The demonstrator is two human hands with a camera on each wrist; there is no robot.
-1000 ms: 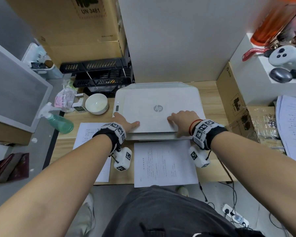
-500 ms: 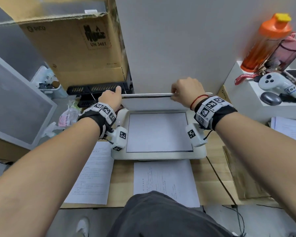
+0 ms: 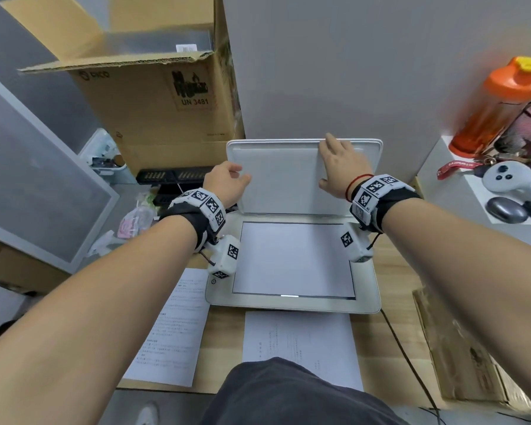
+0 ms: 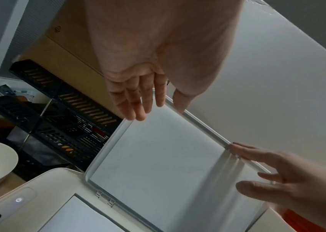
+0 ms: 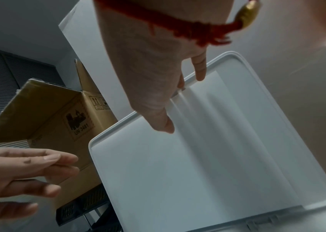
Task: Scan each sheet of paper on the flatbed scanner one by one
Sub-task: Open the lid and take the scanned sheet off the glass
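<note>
Wooden desk against a grey wall, cardboard box beyond the left hand. Flatbed scanner sits under both wrists, lid raised near upright toward the wall.

Left hand: fingers loosely extended at the lid's left edge, gripping nothing. From the left wrist view its fingertips sit at the lid's upper corner; contact can't be confirmed. Right hand: fingers straight, flat near the lid's top rim, fingertips over the edge in the right wrist view; no curl round it.

Step in hand, as I judge it: lid open, sheet on the glass to be lifted out or swapped. Doing it well: check the lid stands on its hinge before both hands let go, or keep the right hand steadying it while the left goes down to the glass. Lift the sheet by a corner, don't drag it.

Paper: white sheet on the glass below and between the wrists, blank side up, square to the frame. One printed sheet lies on the desk close in front of the scanner, toward the body; another printed sheet under the left forearm. All flat, uncreased.
</note>
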